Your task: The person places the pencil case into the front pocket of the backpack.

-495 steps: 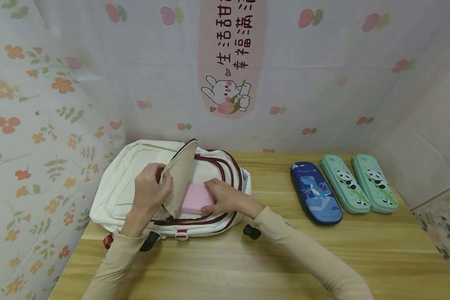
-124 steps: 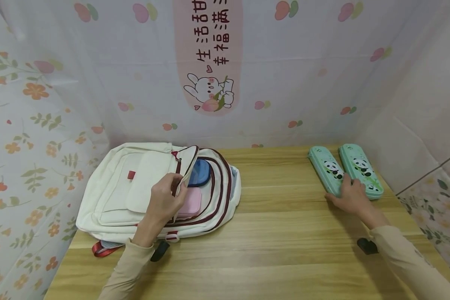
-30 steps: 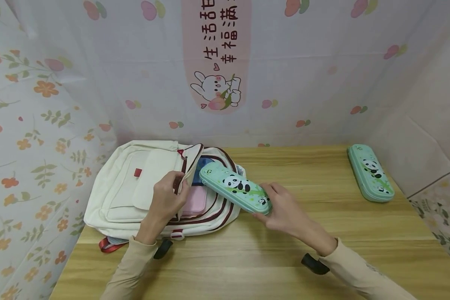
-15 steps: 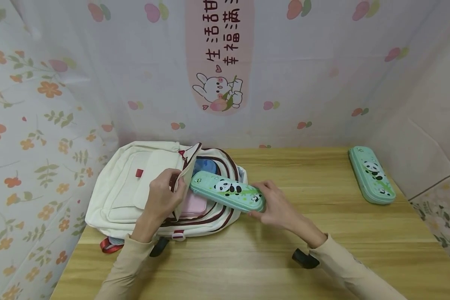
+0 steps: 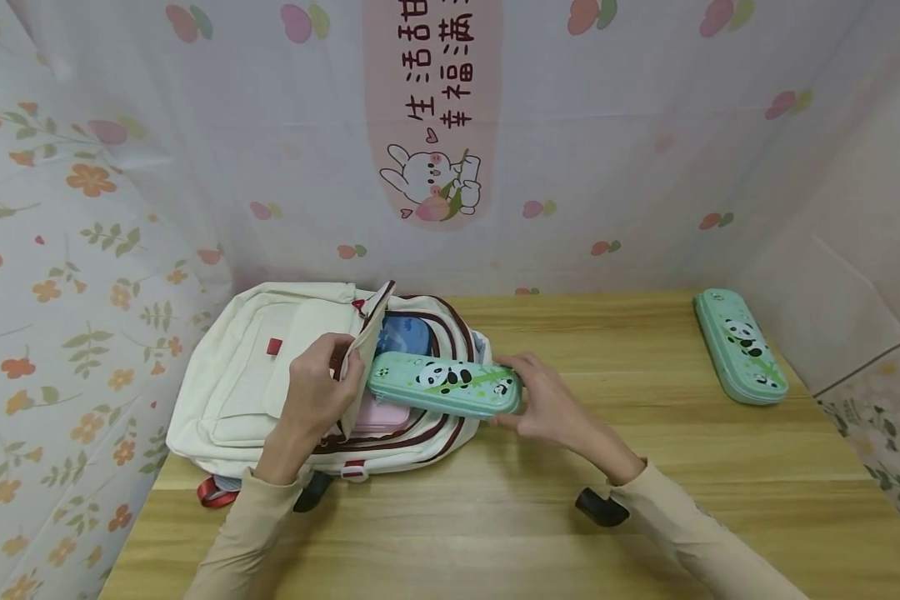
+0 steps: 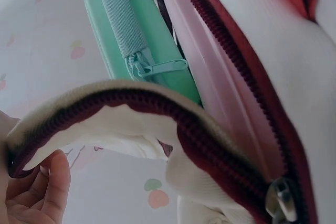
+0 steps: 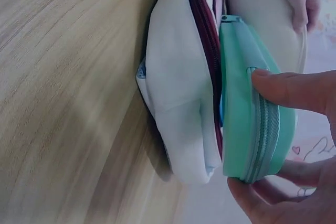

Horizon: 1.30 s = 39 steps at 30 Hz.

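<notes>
A white backpack [image 5: 270,367] with dark red zippers lies flat on the table. My left hand [image 5: 318,383] pinches the edge of its front pocket flap [image 5: 363,350] and holds it raised. In my right hand [image 5: 551,404] is a mint green pencil case [image 5: 450,383] with pandas, gripped at its right end between thumb and fingers. The case's far end reaches the pocket mouth, over a pink case [image 5: 378,417] and a blue case [image 5: 405,333] inside. In the left wrist view its zipper pull [image 6: 165,66] shows beside the pink case [image 6: 220,82].
A second mint panda pencil case [image 5: 742,346] lies at the right of the wooden table [image 5: 495,525]. A patterned cloth [image 5: 285,167] hangs behind. The backpack's red strap loop [image 5: 216,492] sticks out at the lower left.
The blue dinosaur case went from the table into the pocket. My right hand picked up one panda case, brought it left to the backpack, and has turned it more level, toward the pocket mouth.
</notes>
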Tool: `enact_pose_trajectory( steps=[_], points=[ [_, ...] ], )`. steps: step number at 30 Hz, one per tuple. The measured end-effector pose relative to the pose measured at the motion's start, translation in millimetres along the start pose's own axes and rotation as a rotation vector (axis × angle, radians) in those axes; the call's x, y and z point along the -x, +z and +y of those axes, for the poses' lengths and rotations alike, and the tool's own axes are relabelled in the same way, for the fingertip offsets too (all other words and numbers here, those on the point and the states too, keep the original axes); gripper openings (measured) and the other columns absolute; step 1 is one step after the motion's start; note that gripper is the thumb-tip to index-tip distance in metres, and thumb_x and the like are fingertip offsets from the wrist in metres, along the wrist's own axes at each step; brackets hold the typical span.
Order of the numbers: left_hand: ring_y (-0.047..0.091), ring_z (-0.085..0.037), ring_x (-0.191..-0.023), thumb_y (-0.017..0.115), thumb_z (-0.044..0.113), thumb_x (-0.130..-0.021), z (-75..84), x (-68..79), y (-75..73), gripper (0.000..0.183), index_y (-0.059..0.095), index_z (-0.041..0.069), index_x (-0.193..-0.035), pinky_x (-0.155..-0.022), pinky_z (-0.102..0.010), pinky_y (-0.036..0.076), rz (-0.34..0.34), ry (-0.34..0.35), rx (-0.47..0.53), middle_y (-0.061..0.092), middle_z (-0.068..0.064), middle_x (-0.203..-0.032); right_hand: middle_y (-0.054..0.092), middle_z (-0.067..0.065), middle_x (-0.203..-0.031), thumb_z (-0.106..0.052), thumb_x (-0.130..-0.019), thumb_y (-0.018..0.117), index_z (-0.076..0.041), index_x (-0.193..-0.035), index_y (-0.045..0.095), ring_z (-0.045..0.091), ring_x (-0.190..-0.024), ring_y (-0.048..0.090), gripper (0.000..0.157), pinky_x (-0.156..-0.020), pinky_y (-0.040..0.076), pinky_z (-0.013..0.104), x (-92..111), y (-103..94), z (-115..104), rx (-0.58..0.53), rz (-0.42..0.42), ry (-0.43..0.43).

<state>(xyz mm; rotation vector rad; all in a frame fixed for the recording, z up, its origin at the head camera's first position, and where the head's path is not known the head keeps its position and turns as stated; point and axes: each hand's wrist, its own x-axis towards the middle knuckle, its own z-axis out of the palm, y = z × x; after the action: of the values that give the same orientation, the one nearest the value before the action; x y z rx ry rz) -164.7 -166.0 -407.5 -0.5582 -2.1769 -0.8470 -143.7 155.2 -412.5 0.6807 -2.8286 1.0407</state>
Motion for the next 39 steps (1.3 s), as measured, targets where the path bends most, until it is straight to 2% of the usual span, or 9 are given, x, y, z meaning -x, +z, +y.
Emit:
enact_pose_trajectory(
  steps=[3,7,13,20,28,39],
  points=[
    [0.054,-0.016,-0.061,0.066,-0.004,-0.083,1.5,-1.7,0.6,0.011,0.066,-0.006,-0.094,-0.055,-0.022,0.042,-0.003,0.0,-0.001,0.062,-0.012,-0.071,0.06,0.019,-0.122,-0.015,-0.067,0.092,0.004,-0.134,0.058,0.033,-0.11,0.061,0.078,-0.094,0.053,0.051,-1.7,1.4,1.9,-0.045,0.019,0.027],
    [0.054,-0.016,-0.061,0.066,-0.003,-0.083,3.7,-4.2,1.4,0.011,0.066,-0.006,-0.094,-0.055,-0.021,0.041,-0.008,-0.001,0.005,0.062,-0.012,-0.071,0.062,0.02,-0.123,-0.012,-0.069,0.091,0.006,-0.132,0.058,0.035,-0.113,0.063,0.073,-0.095,0.054,0.051,-6.3,3.6,4.0,-0.088,0.03,0.022],
    [0.054,-0.016,-0.061,0.066,-0.003,-0.084,6.1,-5.9,1.7,0.011,0.066,-0.006,-0.094,-0.055,-0.021,0.041,-0.005,-0.007,0.007,0.062,-0.012,-0.072,0.062,0.024,-0.128,-0.01,-0.071,0.091,0.009,-0.134,0.055,0.039,-0.115,0.065,0.075,-0.095,0.056,0.048,-14.9,9.6,3.4,-0.113,0.044,0.017],
    [0.056,-0.016,-0.06,0.066,-0.003,-0.083,7.3,-6.5,4.7,0.012,0.067,-0.006,-0.095,-0.055,-0.02,0.041,0.009,-0.002,0.039,0.064,-0.012,-0.072,0.064,0.024,-0.125,-0.017,-0.069,0.093,0.01,-0.132,0.057,0.039,-0.114,0.065,0.078,-0.095,0.054,0.049,-20.0,16.0,-2.0,-0.074,0.067,0.053],
    [0.051,-0.014,-0.058,0.065,-0.003,-0.083,9.9,-9.6,10.1,0.011,0.068,-0.005,-0.094,-0.054,-0.02,0.039,0.009,0.01,0.062,0.06,-0.01,-0.068,0.063,0.023,-0.128,-0.019,-0.071,0.093,0.007,-0.132,0.058,0.039,-0.119,0.062,0.075,-0.099,0.053,0.049,-24.1,19.3,-4.4,-0.09,0.064,0.084],
    [0.048,-0.013,-0.057,0.065,-0.003,-0.083,12.7,-10.6,12.7,0.011,0.068,-0.004,-0.094,-0.054,-0.018,0.036,0.021,0.006,0.071,0.056,-0.008,-0.065,0.063,0.022,-0.13,-0.017,-0.072,0.092,0.007,-0.135,0.057,0.037,-0.119,0.062,0.075,-0.1,0.052,0.048,-30.5,23.5,-8.1,-0.103,0.051,0.078]
  ],
)
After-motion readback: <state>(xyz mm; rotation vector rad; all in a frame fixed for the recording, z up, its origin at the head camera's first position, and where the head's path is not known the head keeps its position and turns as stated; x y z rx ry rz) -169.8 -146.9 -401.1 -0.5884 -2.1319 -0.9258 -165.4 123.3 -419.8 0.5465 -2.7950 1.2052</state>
